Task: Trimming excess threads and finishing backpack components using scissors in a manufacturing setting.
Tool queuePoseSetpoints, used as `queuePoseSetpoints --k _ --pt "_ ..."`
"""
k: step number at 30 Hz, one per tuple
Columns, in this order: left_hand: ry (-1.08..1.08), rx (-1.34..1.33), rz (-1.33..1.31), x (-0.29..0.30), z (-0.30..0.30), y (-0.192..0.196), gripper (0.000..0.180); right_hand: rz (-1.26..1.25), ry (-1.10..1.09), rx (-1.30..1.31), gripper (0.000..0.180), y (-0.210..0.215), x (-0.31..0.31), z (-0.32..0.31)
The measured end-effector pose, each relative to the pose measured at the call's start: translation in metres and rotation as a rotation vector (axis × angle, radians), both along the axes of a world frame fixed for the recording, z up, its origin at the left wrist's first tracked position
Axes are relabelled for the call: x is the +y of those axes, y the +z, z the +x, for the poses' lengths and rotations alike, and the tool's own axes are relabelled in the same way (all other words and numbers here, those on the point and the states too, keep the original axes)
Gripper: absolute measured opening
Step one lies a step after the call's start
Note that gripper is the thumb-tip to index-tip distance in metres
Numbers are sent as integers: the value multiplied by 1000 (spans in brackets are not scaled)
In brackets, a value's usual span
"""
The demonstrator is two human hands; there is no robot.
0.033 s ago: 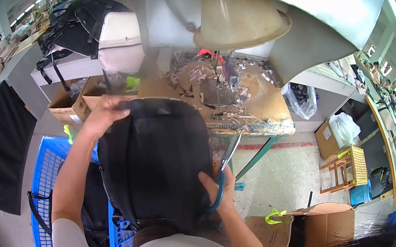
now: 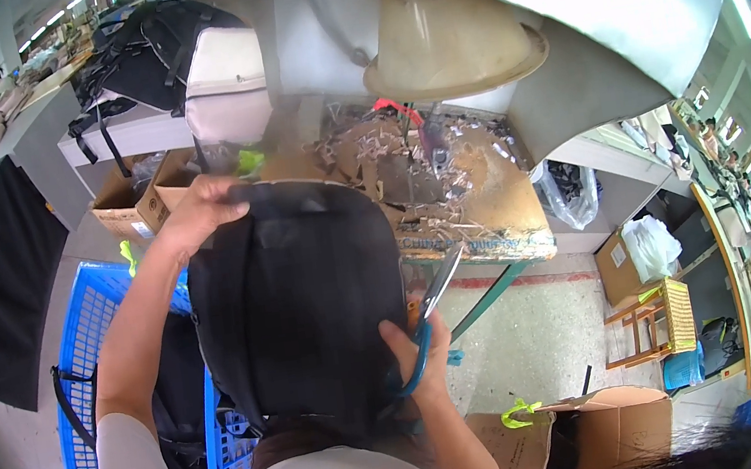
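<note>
black backpack [image 2: 300, 311] held upright in front of the worktop [image 2: 486, 210], left hand [image 2: 202, 215] grip closed on its top edge, right hand [image 2: 419, 352] grip closed on teal-handled scissors [image 2: 429, 317] at its right side, blue crate [image 2: 99, 366] lower left

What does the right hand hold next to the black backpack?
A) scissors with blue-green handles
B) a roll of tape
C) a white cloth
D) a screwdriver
A: the right hand grips scissors with blue-green handles, blades pointing up beside the black backpack.
</note>
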State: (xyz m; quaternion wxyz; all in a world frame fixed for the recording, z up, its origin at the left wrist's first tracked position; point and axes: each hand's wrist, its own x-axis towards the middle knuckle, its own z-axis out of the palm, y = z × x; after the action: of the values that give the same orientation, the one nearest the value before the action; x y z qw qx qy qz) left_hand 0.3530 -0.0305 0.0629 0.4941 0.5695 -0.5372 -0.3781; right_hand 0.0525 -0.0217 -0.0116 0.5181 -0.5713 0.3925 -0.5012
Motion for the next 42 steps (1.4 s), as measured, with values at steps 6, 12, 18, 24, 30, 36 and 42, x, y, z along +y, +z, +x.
queuePoseSetpoints --k 6,12,18,24,30,36,42 --pt "-70 -3 15 -57 -6 19 23 -58 -73 -125 32 18 -34 -2" --pt "-20 -23 65 -89 0 13 15 -157 -131 -20 26 17 -65 -4" --pt "-20 -77 30 -108 -2 12 18 -125 -111 2 32 21 -78 -10" --pt "-26 -59 57 -100 -15 21 14 -187 -116 -32 31 24 -69 -11" --pt "90 -16 -440 -31 -37 -4 30 -57 -182 -179 31 2 -15 -30" --pt "322 652 -6 96 -33 -173 58 -89 -6 -401 41 -11 29 -15" --pt "309 530 -202 102 -27 -80 46 -204 -35 -279 38 -21 39 -33"
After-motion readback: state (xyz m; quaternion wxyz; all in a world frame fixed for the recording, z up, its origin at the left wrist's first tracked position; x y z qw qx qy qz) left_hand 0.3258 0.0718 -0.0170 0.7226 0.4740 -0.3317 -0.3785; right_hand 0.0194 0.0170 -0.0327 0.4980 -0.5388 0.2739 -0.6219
